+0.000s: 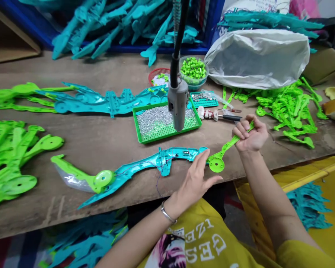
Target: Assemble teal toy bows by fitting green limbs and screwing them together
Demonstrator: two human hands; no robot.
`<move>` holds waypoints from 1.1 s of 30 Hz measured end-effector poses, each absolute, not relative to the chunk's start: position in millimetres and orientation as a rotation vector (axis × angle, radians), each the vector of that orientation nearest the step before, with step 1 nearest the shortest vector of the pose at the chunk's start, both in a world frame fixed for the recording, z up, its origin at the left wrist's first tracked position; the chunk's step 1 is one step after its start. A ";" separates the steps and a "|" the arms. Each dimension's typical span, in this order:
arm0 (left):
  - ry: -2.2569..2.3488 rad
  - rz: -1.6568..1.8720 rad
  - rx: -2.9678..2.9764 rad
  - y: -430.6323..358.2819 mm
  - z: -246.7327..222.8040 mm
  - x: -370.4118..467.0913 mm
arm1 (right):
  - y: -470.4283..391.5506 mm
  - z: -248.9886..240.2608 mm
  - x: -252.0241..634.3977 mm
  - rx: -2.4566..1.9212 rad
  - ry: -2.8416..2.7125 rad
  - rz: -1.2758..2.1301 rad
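Observation:
A curved turquoise plastic half-shell [139,166] lies along the table's front, with thin wires and a small metal part inside it. Over its right end rests my left hand [194,178], fingers stretched and thumb apart; the covered end is hidden. My right hand [251,136] is closed round the narrow end of a lime-green plastic arm [226,149]. That arm's round disc [216,164] is close to my left fingertips. Another green arm [104,181] sits at the shell's left end, beside a clear plastic piece [72,180].
An electric screwdriver [178,108] hangs over a green tray [145,140] of small screws. Behind stand a bowl of green caps [193,70] and a white sack [257,59]. Piles of green parts lie left [13,160] and right [293,108]. A screwdriver [230,117] lies near my right hand.

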State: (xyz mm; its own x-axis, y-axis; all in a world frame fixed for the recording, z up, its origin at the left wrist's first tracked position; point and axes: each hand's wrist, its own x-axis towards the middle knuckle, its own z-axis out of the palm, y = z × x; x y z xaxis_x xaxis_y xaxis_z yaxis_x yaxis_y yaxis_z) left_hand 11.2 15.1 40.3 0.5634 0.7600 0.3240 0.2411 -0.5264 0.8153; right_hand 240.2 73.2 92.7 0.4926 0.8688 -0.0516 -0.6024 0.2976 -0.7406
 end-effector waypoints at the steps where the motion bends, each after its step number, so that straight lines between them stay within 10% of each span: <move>1: 0.803 0.895 2.068 13.9 39.9 13.8 | 77.0 89.8 245.4 -0.819 -0.368 0.944; 22: 0.578 1.224 2.570 -2.3 1.7 -11.9 | 10.0 74.8 446.4 -2.723 -0.868 -0.065; 33: 0.774 1.148 2.552 15.2 27.0 -35.2 | 6.5 122.7 440.7 -2.662 -0.844 -0.865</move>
